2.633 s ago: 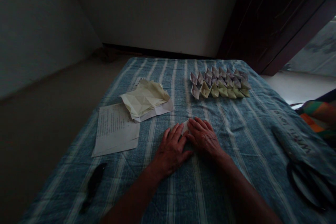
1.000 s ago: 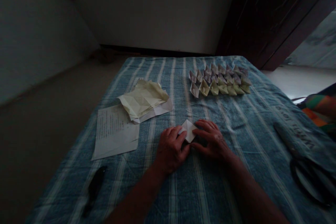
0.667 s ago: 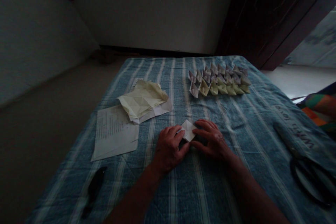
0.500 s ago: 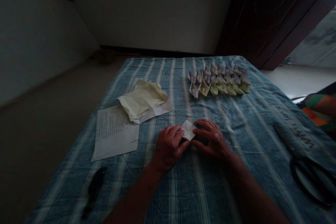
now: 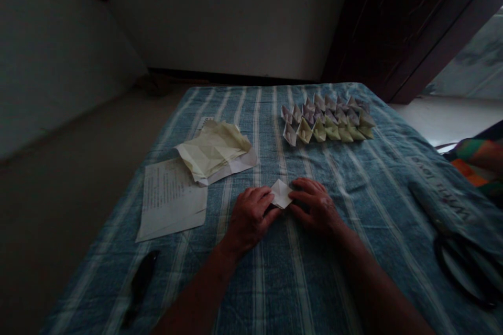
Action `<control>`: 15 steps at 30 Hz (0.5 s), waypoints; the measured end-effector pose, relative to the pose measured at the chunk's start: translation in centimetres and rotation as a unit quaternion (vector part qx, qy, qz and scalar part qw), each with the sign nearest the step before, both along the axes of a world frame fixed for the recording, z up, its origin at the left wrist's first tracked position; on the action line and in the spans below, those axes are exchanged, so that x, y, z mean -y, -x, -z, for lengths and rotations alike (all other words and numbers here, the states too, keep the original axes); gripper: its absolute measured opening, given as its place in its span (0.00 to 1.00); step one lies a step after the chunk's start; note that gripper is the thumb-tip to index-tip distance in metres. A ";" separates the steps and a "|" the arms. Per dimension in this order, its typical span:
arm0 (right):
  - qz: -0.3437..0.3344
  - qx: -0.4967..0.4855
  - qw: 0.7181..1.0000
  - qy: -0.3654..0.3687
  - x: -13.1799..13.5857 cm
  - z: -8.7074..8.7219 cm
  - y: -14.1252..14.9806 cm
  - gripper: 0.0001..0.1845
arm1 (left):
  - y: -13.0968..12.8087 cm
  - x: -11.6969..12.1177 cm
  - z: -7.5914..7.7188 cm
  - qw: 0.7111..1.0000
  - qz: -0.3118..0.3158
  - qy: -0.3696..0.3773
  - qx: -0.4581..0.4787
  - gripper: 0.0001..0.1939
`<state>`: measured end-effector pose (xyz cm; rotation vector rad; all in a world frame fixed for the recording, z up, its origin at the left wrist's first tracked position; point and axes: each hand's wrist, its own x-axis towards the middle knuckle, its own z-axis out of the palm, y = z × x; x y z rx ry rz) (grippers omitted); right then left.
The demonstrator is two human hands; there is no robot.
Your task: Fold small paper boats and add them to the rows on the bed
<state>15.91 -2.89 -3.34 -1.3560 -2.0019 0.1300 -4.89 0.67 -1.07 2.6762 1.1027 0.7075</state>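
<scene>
A small square of folded white paper (image 5: 281, 194) lies turned like a diamond on the striped cloth, with crease lines meeting near its middle. My left hand (image 5: 253, 214) grips its left corner, fingers bent over the edge and thumb close to the lower corner. At the opposite side, my right hand (image 5: 314, 203) pinches the right corner between fingers and thumb. Both hands rest low, close to the cloth. The underside of the paper is hidden.
Folded paper boats (image 5: 332, 120) stand in rows at the back right. Creased yellow sheets (image 5: 214, 149) and a printed sheet (image 5: 173, 201) lie left. A black-handled tool (image 5: 141, 282) is at front left, large scissors (image 5: 459, 256) at right. Patterned fabric (image 5: 479, 162) shows beyond the table's right edge.
My left thumb has drawn back slightly from the paper's lower corner, and the right thumb has shifted slightly. The folded paper stays in nearly the same place between my hands.
</scene>
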 end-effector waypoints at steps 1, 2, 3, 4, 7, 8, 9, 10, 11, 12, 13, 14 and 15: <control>0.000 -0.002 1.000 -0.003 0.0 0.0 0.0 0.09 | 0.0 -0.1 0.1 1.000 -0.002 -0.005 0.005 0.10; 0.001 -0.003 1.000 -0.006 -0.1 0.0 0.0 0.09 | 0.0 -0.1 0.2 1.000 -0.003 -0.012 0.008 0.09; 0.001 -0.005 1.000 -0.008 -0.1 0.0 0.0 0.09 | 0.0 -0.2 0.3 1.000 -0.003 -0.018 0.013 0.08; 0.002 -0.006 1.000 -0.009 -0.1 0.0 0.0 0.08 | 0.0 -0.2 0.4 1.000 -0.002 -0.023 0.018 0.08; 0.007 -0.010 1.000 -0.008 -0.2 0.1 0.0 0.07 | -0.1 -0.3 0.5 0.999 -0.004 -0.024 0.037 0.07; 0.009 -0.013 1.000 -0.006 -0.2 0.2 0.0 0.07 | -0.1 -0.4 0.5 0.999 -0.006 -0.022 0.042 0.07; 0.012 -0.016 1.000 -0.005 -0.2 0.2 0.0 0.07 | 0.0 -0.4 0.5 0.999 -0.007 -0.020 0.046 0.07; 0.016 -0.018 1.000 -0.004 -0.1 0.2 0.0 0.07 | 0.0 -0.5 0.6 0.999 -0.008 -0.019 0.049 0.07; 0.020 -0.020 1.000 -0.003 -0.1 0.2 0.1 0.06 | 0.0 -0.5 0.6 0.998 -0.009 -0.020 0.053 0.07; 0.024 -0.022 0.999 -0.003 -0.1 0.2 0.1 0.06 | 0.1 -0.6 0.7 0.998 -0.010 -0.020 0.058 0.07; 0.027 -0.022 0.999 -0.002 -0.1 0.2 0.1 0.06 | 0.1 -0.7 0.7 0.998 -0.010 -0.019 0.062 0.07; 0.029 -0.022 0.999 -0.001 -0.1 0.2 0.1 0.06 | 0.1 -0.7 0.8 0.998 -0.010 -0.017 0.067 0.07; 0.030 -0.022 0.999 0.001 -0.1 0.2 0.1 0.06 | 0.2 -0.8 0.8 0.997 -0.010 -0.015 0.073 0.07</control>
